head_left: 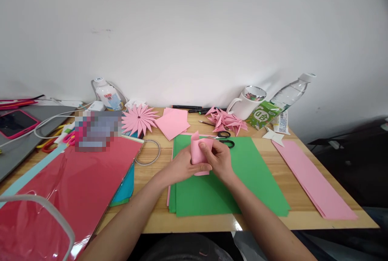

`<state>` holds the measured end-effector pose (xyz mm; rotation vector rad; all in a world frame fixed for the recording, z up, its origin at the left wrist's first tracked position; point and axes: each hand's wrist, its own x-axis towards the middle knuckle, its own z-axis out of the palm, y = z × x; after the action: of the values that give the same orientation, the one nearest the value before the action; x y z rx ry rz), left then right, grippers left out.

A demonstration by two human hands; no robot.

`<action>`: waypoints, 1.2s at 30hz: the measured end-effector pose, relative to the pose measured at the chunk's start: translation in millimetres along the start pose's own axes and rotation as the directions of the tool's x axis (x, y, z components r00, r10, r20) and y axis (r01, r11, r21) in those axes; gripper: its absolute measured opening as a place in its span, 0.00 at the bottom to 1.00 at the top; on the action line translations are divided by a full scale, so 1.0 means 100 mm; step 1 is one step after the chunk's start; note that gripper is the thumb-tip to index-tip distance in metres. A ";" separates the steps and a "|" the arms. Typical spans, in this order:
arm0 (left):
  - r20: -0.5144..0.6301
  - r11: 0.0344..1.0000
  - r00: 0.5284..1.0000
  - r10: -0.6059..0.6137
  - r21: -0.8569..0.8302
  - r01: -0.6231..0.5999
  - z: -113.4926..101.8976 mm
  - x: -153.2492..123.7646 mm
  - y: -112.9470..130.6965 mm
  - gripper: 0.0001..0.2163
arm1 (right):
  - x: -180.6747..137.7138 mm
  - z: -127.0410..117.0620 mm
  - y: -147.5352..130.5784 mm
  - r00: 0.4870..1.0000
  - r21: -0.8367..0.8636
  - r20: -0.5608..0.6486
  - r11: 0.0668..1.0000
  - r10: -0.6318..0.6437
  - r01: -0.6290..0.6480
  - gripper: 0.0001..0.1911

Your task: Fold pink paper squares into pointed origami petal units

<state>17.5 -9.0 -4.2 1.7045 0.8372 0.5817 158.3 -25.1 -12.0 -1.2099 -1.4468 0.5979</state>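
Observation:
Between my hands, above the green paper sheets [236,184], is a small piece of pink paper [198,153], partly folded over. My left hand [184,166] is closed on its left and lower side, with the thumb across the front. From the right, my right hand [220,158] pinches the same paper, thumb pressed on its face. Some fingers of both hands are hidden behind it. Just beyond my right hand lie scissors [227,143] with black handles, their blades hidden. Pink paper squares [172,122] lie behind my hands, left of a pile of folded pink paper pieces [228,120].
A pink pleated paper flower [139,117] and a tape roll [158,155] are at left, near red sheets [81,172] in clear wrap. A white mug [247,105], green box [263,114] and water bottle [291,93] stand back right. Long pink strips [315,182] lie right.

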 end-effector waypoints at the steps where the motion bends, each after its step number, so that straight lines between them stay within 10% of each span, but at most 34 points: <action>1: 0.006 0.999 1.000 -0.028 -0.024 0.028 0.00 0.00 0.02 0.17 | 0.00 0.00 0.00 1.000 -0.006 -0.001 0.999 -0.031 0.031 0.17; 9: 0.241 0.956 0.962 -0.125 -0.229 0.182 -0.14 -0.04 0.09 0.20 | 0.05 -0.08 -0.03 0.971 0.253 0.225 0.958 0.080 -0.137 0.13; 16: -0.239 0.965 0.971 -0.002 -0.256 -0.061 -0.07 0.08 -0.02 0.21 | 0.05 -0.04 0.09 0.980 0.276 0.017 0.941 0.200 -0.197 0.14; 21: -0.286 0.946 0.958 -0.006 -0.313 -0.088 -0.10 0.10 -0.05 0.17 | 0.03 -0.01 0.05 0.962 0.331 0.022 0.906 0.273 -0.264 0.27; 36: -0.349 0.906 0.935 -0.058 -0.413 -0.098 -0.09 0.10 -0.09 0.19 | 0.06 0.01 0.06 0.964 0.370 0.004 0.895 0.267 -0.250 0.14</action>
<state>14.8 6.2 -10.5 1.2238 0.8670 1.0301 160.4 -17.7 -14.7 -1.1117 -1.0773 0.9714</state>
